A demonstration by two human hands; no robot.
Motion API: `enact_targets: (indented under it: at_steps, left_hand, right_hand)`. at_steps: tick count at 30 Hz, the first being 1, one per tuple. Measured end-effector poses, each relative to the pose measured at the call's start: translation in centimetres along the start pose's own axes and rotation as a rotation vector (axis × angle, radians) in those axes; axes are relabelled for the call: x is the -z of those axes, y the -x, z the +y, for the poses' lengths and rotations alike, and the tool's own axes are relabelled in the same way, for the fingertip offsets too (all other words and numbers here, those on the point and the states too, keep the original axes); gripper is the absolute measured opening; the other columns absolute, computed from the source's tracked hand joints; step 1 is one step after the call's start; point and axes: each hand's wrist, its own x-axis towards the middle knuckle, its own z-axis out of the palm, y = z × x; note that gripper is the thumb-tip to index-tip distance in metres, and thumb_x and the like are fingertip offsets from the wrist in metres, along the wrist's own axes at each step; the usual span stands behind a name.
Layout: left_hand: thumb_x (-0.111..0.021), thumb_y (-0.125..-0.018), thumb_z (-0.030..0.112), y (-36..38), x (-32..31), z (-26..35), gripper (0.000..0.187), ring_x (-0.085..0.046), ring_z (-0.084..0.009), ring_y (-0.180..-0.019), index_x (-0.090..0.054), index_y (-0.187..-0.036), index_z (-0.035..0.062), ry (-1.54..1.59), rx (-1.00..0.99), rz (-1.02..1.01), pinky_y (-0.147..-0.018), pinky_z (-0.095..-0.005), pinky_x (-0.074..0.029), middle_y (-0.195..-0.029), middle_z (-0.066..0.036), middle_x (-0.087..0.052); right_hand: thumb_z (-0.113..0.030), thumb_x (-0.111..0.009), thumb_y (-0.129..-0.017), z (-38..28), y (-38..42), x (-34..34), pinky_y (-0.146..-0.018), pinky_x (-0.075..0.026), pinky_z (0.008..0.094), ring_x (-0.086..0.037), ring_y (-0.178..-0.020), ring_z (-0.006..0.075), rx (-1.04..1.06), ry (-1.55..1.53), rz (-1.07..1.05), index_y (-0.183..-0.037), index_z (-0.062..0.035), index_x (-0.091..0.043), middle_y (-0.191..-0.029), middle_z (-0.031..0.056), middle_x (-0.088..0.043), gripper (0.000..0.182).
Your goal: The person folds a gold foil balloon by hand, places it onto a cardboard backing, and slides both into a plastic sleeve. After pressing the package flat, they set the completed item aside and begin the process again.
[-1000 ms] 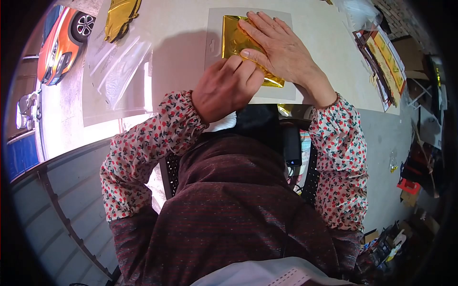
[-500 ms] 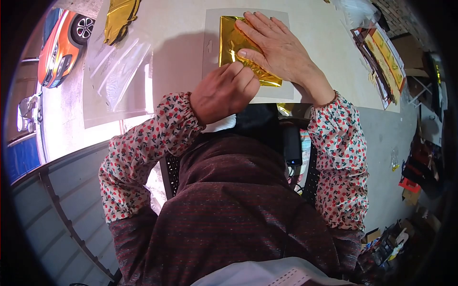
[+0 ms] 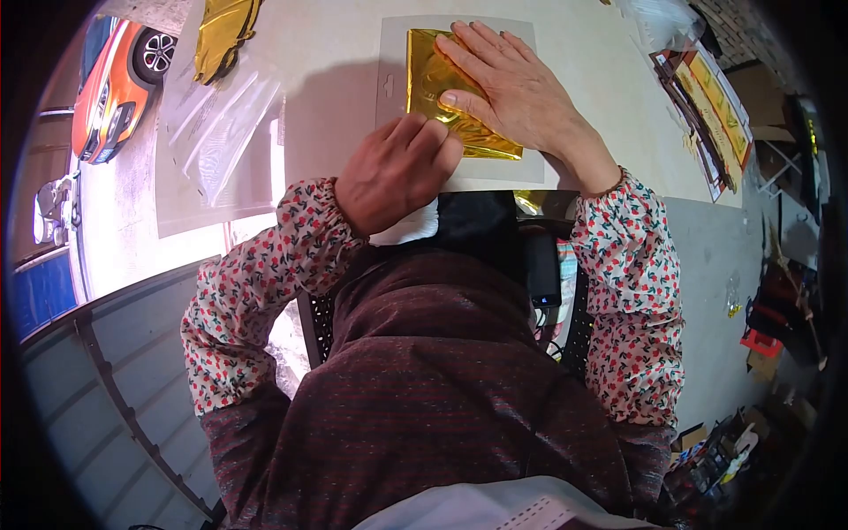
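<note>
A shiny gold foil piece [image 3: 426, 75] lies on a clear plastic bag [image 3: 391, 106] with a hang hole at its left side. My right hand [image 3: 521, 93] rests flat across the right part of the foil, fingers spread and thumb out. At the foil's lower left corner, my left hand [image 3: 402, 168] is closed with the fingers curled in. Whatever those fingers pinch, if anything, is hidden from view.
More gold foil [image 3: 221, 40] and clear plastic bags [image 3: 216, 132] lie at the table's left. Printed strips in red and yellow [image 3: 711, 115] sit on the right side. A black phone-like device [image 3: 542, 269] is below the table edge. An orange car [image 3: 110, 84] stands outside at left.
My left hand has shifted left along the foil's lower edge, toward its corner, and more gold now shows. My right hand stays pressed in the same place.
</note>
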Motion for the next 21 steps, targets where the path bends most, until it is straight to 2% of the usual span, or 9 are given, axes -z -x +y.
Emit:
enact_targets:
  at_steps: [4,7,16,19,21]
  left_hand:
    - [-0.065,-0.069,0.009,0.2,-0.1,-0.2,0.039,-0.056,-0.0252,-0.087,-0.054,-0.106,-0.0007,0.001,-0.024,0.004,-0.075,-0.0361,-0.053,-0.095,-0.011,-0.050]
    - [-0.065,-0.068,0.009,0.1,-0.1,0.1,0.039,-0.056,-0.0253,-0.087,-0.055,-0.105,-0.0011,0.022,-0.021,0.013,-0.074,-0.0361,-0.053,-0.095,-0.011,-0.050]
    - [-0.066,-0.070,0.009,0.2,0.1,-0.3,0.038,-0.056,-0.0246,-0.087,-0.055,-0.106,0.0002,0.005,-0.046,0.010,-0.076,-0.0351,-0.053,-0.097,-0.011,-0.051]
    - [-0.065,-0.073,0.010,-0.4,-0.4,-0.4,0.030,-0.056,-0.0235,-0.089,-0.057,-0.101,0.0015,-0.026,-0.089,0.116,-0.077,-0.0340,-0.052,-0.098,-0.010,-0.052]
    - [-0.064,-0.074,0.010,-1.4,-0.5,0.3,0.024,-0.055,-0.0230,-0.092,-0.058,-0.096,0.0023,-0.088,-0.024,0.015,-0.077,-0.0335,-0.052,-0.098,-0.010,-0.052]
  right_hand:
    - [-0.061,-0.037,-0.100,0.0,-0.1,-0.4,-0.122,-0.021,0.0415,-0.032,-0.146,0.0277,0.023,-0.022,0.079,-0.151,-0.0167,-0.040,-0.155,0.0126,-0.039,0.068]
    - [-0.059,-0.039,-0.100,0.0,0.1,-0.1,-0.122,-0.021,0.0419,-0.027,-0.148,0.0268,-0.002,-0.023,0.008,-0.154,-0.0203,-0.034,-0.160,0.0086,-0.032,0.067]
    - [-0.058,-0.041,-0.100,0.0,0.0,0.1,-0.122,-0.021,0.0425,-0.028,-0.148,0.0277,0.012,-0.016,0.001,-0.154,-0.0191,-0.036,-0.159,0.0097,-0.033,0.066]
    - [-0.057,-0.040,-0.100,-0.1,-0.1,0.0,-0.122,-0.021,0.0425,-0.028,-0.148,0.0277,0.011,-0.016,0.011,-0.154,-0.0196,-0.036,-0.160,0.0095,-0.032,0.065]
    - [-0.057,-0.040,-0.101,0.0,0.0,0.1,-0.122,-0.020,0.0425,-0.027,-0.148,0.0275,0.010,-0.018,0.008,-0.154,-0.0200,-0.036,-0.160,0.0093,-0.032,0.065]
